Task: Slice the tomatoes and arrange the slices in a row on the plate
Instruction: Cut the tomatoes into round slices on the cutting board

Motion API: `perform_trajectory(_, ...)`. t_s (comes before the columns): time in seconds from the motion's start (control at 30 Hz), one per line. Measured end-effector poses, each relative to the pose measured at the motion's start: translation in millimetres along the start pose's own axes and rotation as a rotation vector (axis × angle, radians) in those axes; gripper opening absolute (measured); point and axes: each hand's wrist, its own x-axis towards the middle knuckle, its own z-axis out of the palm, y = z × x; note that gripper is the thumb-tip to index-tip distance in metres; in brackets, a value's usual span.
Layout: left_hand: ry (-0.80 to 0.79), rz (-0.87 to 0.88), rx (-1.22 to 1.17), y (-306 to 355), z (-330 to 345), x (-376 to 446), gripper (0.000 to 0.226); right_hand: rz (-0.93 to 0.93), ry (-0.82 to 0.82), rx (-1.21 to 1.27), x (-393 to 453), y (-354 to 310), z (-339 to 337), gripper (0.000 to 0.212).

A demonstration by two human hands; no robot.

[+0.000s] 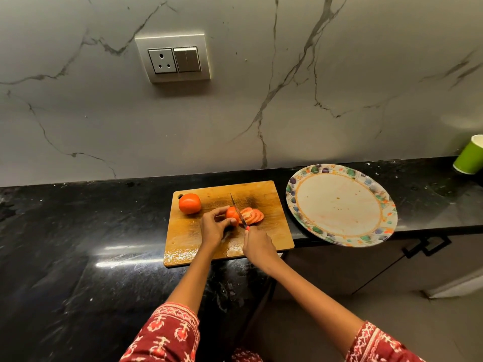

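Note:
A wooden cutting board [271,231] lies on the black counter. On its far left corner sits a whole tomato [189,203]. Mid-board, my left hand [214,227] grips a partly cut tomato [231,213] with thumb and fingers. My right hand [257,246] holds a knife [237,210] by its red handle, the blade set against the cut face of that tomato. Several cut slices [253,216] lean in a fan just right of the blade. The flower-rimmed plate [337,176] lies to the right of the board with nothing on it.
The plate overhangs the counter's front edge on the narrow right stretch. A green paper cup [470,159] stands at the far right by the marble wall. A wall socket [172,58] is above the board. A cabinet handle [428,246] shows below the counter.

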Motion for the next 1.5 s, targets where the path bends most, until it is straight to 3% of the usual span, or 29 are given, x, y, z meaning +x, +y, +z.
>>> perform_trajectory(0.4, 0.023, -0.024, 0.022, 2, 0, 1, 0.034, 0.006, -0.047, 0.022, 12, -10, -4, 0.027)
perform_trajectory(0.83, 0.039, -0.028, 0.065, 2, -1, -1, 0.029, -0.019, 0.019, -0.013, 0, 0, 7, 0.03)
perform_trajectory(1.5, 0.079, 0.018, 0.082, 1, 4, -2, 0.026, 0.016, -0.077, 0.07, 30, -1, 10, 0.033)
